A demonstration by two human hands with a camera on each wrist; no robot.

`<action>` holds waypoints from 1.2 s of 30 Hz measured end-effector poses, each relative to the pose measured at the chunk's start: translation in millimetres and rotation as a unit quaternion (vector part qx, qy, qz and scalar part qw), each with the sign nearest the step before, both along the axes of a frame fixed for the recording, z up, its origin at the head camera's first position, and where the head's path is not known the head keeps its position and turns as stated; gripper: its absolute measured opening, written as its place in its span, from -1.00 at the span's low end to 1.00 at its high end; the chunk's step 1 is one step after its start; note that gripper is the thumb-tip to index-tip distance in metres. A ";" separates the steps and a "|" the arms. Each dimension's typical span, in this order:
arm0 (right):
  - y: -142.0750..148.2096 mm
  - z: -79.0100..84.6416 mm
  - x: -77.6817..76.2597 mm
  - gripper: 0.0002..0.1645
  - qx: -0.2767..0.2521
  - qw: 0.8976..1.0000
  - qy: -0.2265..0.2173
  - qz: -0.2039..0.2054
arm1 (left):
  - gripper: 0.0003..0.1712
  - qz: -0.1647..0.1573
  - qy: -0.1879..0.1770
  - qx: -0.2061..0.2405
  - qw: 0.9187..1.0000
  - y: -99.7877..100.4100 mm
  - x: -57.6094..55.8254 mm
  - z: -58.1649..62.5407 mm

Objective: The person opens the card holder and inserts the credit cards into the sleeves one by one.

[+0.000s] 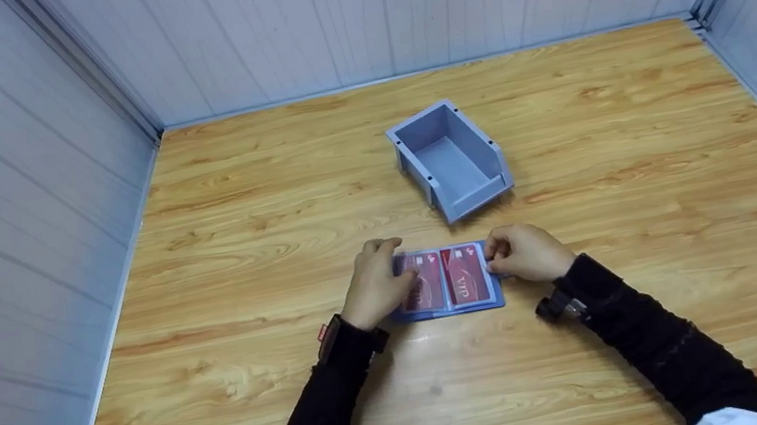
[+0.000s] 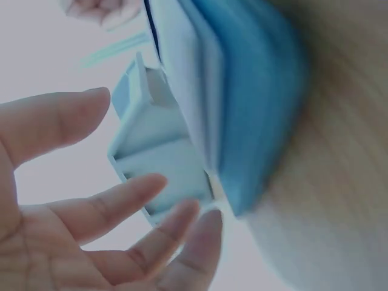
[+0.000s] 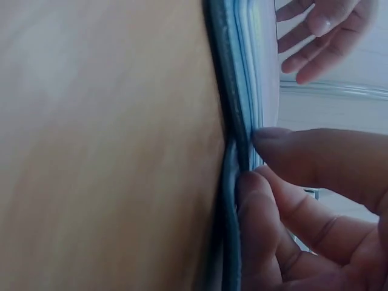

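A blue card holder [image 1: 467, 309] lies spread on the table, with a red VIP card [image 1: 465, 276] in the clear sleeve of its right page and another red card [image 1: 424, 292] in the left one. My right hand [image 1: 525, 251] is at the holder's right edge; in the right wrist view its thumb and index finger pinch the edge of the sleeves and cover [image 3: 245, 91]. My left hand [image 1: 378, 282] hovers over the left page, its fingers [image 2: 121, 200] spread and apart from the holder in the left wrist view. It partly hides the left card.
Behind the holder, a grey-blue plastic bin [image 1: 450, 163] stands at an angle on the wooden table [image 1: 256, 209], with nothing visible inside. White panel walls [image 1: 347, 12] enclose the table at the back and both sides.
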State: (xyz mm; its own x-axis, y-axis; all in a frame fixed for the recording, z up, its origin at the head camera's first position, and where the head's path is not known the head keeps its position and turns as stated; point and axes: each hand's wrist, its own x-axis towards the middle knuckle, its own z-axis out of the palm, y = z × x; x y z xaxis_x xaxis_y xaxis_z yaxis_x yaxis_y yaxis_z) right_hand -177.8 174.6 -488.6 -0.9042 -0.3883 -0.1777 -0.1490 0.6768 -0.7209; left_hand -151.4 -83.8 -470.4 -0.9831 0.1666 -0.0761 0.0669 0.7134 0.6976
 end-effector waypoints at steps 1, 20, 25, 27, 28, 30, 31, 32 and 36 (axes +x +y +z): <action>0.2 0.0 -0.2 -0.88 0.000 1.000 -0.002 0.000 | -0.35 0.004 -0.003 -0.003 1.000 -2.5 -0.8 -0.9; 2.1 -1.7 -1.9 -0.87 -0.008 1.000 -0.010 -0.002 | -0.52 0.037 -0.029 0.040 0.998 -15.4 -7.8 1.5; 2.1 -0.9 -1.3 -0.87 -0.011 1.000 -0.003 0.003 | -0.40 0.036 -0.034 0.056 0.997 -13.6 -6.6 3.9; 2.2 -1.0 -1.1 -0.87 -0.012 1.000 -0.004 0.004 | -0.38 0.031 -0.030 0.058 0.997 -11.7 -5.6 5.6; 2.2 -1.3 -1.1 -0.87 -0.012 1.000 -0.005 0.003 | -0.36 0.028 -0.028 0.060 0.997 -10.4 -4.6 7.0; 2.2 -1.8 -1.2 -0.87 -0.013 1.000 -0.008 0.002 | -0.31 0.022 -0.022 0.060 0.998 -7.7 -2.1 9.4; 2.1 -2.1 -1.3 -0.87 -0.012 1.000 -0.009 0.002 | -0.28 0.018 -0.018 0.059 0.998 -6.2 -0.6 10.3; 2.0 -2.4 -1.5 -0.87 -0.012 1.000 -0.010 0.001 | -0.26 0.014 -0.013 0.057 0.998 -4.7 1.0 11.0; 1.6 -3.0 -2.2 -0.87 -0.009 1.000 -0.016 -0.003 | -0.18 0.003 0.002 0.052 0.999 1.9 8.4 13.9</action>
State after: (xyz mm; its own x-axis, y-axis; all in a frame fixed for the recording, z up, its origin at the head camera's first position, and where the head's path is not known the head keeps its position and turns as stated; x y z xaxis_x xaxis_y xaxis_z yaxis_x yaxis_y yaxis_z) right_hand -179.9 176.2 -491.5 -0.9007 -0.3855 -0.2001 -0.1206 0.6647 -0.7373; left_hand -143.0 -82.0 -456.5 -0.9842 0.1685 -0.0551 0.0662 0.6374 0.7677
